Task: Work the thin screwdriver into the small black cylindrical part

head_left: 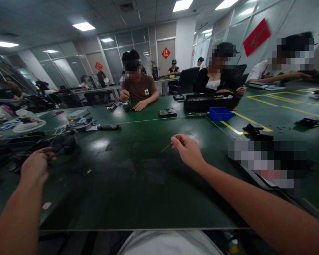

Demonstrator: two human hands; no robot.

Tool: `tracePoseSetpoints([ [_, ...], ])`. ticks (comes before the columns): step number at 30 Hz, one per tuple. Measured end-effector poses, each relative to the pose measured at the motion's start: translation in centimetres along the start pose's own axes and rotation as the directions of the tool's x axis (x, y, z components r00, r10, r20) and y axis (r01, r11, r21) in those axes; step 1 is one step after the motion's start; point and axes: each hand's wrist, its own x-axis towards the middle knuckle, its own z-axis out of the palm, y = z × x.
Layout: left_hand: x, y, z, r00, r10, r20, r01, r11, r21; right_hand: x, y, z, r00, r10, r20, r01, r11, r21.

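My right hand (187, 150) is above the middle of the green table (138, 198). Its fingers pinch a thin screwdriver (166, 147) with a red handle, the metal shaft slanting down to the left. My left hand (35, 165) is over the table's left side, its fingers curled. It is at the near edge of a dark, rounded black object (63, 143), which is blurred. Whether the fingers grip this object or something hidden in them is not clear. More black parts (18, 156) lie beside and behind this hand.
Across the table a person (139, 85) handles a small part. Nearby are a circuit board (168, 112), a blue tray (221, 113), a long black casing (211, 102) and a pen-shaped tool (108, 127). Black pieces (257, 132) lie at right. A white round item (29, 124) stands at left.
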Motion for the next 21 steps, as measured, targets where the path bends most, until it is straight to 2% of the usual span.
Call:
tracePoseSetpoints([
  [1,-0.1,0.0,1.3,0.999,-0.039,0.014,0.04,0.997,-0.069,0.0,-0.1,0.0,1.0,0.003,0.006,-0.003,1.0,-0.007],
  [3,-0.9,0.7,4.3,0.992,-0.037,0.123,0.055,0.988,-0.145,-0.1,-0.2,-0.1,1.0,0.003,0.012,-0.003,1.0,-0.031],
  [5,-2.5,2.0,7.5,0.959,-0.008,0.283,0.059,0.984,-0.17,-0.1,-0.4,-0.1,1.0,-0.002,0.019,0.003,0.997,-0.076],
  [7,-4.6,3.5,10.6,0.908,0.066,0.413,0.043,0.967,-0.249,-0.2,-0.5,-0.2,1.0,-0.004,0.03,0.007,0.993,-0.117],
  [10,-8.7,5.1,14.7,0.787,0.12,0.606,0.052,0.965,-0.258,-0.3,-0.6,-0.3,0.999,-0.019,0.039,0.024,0.993,-0.118],
  [11,-10.2,5.4,15.9,0.763,0.134,0.632,0.01,0.975,-0.22,-0.3,-0.6,-0.3,0.999,-0.032,0.037,0.036,0.994,-0.107],
  [13,-13.4,5.3,17.9,0.762,0.167,0.626,-0.143,0.986,-0.089,-0.3,-0.6,-0.4,0.998,-0.058,0.027,0.059,0.995,-0.078],
  [15,-16.1,4.6,19.4,0.693,0.2,0.693,-0.29,0.957,0.014,-0.3,-0.5,-0.4,0.998,-0.062,0.008,0.062,0.997,-0.045],
  [17,-18.1,3.5,20.4,0.623,0.245,0.743,-0.397,0.917,0.031,-0.3,-0.5,-0.5,0.998,-0.053,-0.029,0.053,0.999,-0.001],
  [21,-19.3,1.1,21.2,0.51,0.409,0.757,-0.576,0.816,-0.053,-0.3,-0.7,-0.4,0.989,-0.087,-0.116,0.102,0.987,0.122],
])
